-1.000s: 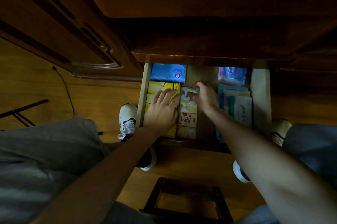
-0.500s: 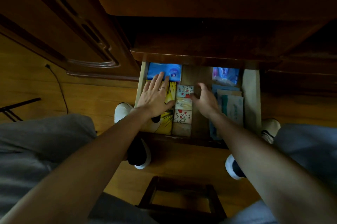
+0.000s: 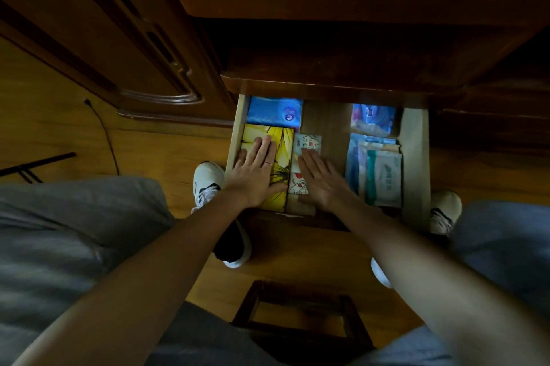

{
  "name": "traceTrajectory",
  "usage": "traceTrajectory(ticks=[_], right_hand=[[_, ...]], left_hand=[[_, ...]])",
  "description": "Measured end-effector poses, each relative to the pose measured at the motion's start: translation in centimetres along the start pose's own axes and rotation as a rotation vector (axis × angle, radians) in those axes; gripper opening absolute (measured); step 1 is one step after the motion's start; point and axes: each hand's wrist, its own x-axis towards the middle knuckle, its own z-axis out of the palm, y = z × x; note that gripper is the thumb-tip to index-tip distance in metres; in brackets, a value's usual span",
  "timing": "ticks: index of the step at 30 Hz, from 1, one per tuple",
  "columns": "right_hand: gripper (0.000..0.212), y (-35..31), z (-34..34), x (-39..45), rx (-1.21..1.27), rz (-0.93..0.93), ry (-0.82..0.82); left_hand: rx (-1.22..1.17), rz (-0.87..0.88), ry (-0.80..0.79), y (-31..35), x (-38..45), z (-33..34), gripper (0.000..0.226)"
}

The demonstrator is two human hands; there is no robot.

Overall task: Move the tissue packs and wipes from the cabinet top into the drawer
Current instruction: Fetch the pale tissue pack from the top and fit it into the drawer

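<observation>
Wooden floor surrounds the open drawer. Inside it, the left hand lies flat, fingers together, on the yellow pack at the drawer's left side. Just beside it, the right hand, fingers slightly spread, presses the cartoon packs. Wipes lie at the drawer's right.

Wood floor, black cable, small stool — white sneakers, cabinet door

The drawer is pale wood. In it, 1 pack is bright blue, 1 pack is yellow with darker petal lines, and the small packs are white with red cartoon figures. The wipes are white and teal. The floor is golden-brown wood.
</observation>
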Motion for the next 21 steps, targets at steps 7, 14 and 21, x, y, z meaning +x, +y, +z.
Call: traceTrajectory(ticks=[7,14,21], right_hand=[[0.081,-0.1,-2.3,-1.4,0.152,0.014,0.072],[0.038,1.2,-9.8,-6.1,0.501,0.169,0.284],[0.023,4.5,-26.9,-16.6,0.424,0.011,1.000]], left_hand=[[-0.038,-0.011,-0.082,0.5,-0.3,-2.4,0.106],[-0.091,0.007,0.077,2.5,-2.7,-9.8,0.065],[-0.130,0.358,1.001,6.9,-8.2,-29.0,0.024]])
